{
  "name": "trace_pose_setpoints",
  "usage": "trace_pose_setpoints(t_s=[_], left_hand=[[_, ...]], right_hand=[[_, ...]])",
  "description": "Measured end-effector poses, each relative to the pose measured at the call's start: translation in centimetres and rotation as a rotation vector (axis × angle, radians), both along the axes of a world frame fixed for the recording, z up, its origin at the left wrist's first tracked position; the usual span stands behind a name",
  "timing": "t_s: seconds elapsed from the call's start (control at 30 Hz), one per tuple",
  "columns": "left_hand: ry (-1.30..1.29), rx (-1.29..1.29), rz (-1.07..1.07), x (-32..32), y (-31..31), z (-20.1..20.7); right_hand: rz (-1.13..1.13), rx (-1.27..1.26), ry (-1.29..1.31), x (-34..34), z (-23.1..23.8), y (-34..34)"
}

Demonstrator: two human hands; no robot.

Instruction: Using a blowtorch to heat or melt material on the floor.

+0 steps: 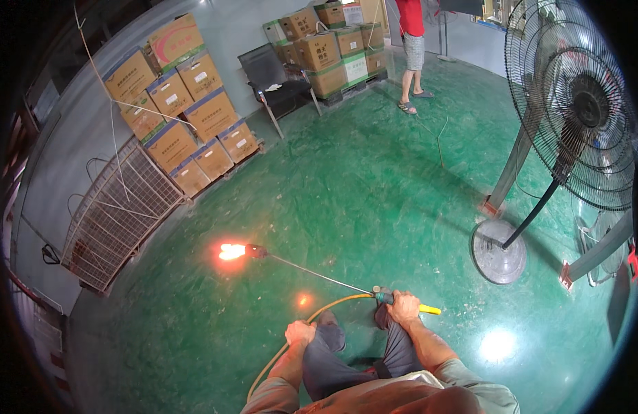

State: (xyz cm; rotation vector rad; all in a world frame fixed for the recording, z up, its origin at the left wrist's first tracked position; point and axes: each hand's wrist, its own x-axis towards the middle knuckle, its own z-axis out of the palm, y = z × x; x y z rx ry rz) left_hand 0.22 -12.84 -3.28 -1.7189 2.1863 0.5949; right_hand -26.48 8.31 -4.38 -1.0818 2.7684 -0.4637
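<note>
A long gas torch [319,277] reaches out to the left over the green floor, with a bright orange-white flame [232,252] burning at its dark nozzle [255,251]. My right hand [404,308] is closed around its handle, and a yellow end [430,310] sticks out beyond my fist. From the valve end of the handle a yellow hose [340,301] curves back toward me. My left hand [300,333] is closed on that hose near my left knee. The hose runs on beside my left forearm to the lower edge.
Stacked cartons [210,114] and a wire mesh frame [126,210] stand at the left. A black chair [277,72] and more cartons [319,54] line the back wall. Another person [413,52] stands far off. A large pedestal fan [498,252] and slanted posts [512,169] are on the right.
</note>
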Motion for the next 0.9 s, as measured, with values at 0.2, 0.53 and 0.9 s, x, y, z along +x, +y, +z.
trace_pose_setpoints(t_s=[0.2, 0.53, 0.9], left_hand=[[0.002, -0.002, 0.002, 0.0, -0.11, -0.16], [-0.001, -0.001, -0.001, -0.03, -0.02, 0.02], [-0.015, -0.003, 0.007, 0.0, -0.18, -0.36]], right_hand=[[0.005, -0.014, 0.006, 0.03, 0.07, 0.06], [0.006, -0.028, 0.004, -0.02, 0.0, 0.05], [0.006, -0.037, -0.016, 0.06, 0.39, 0.1]])
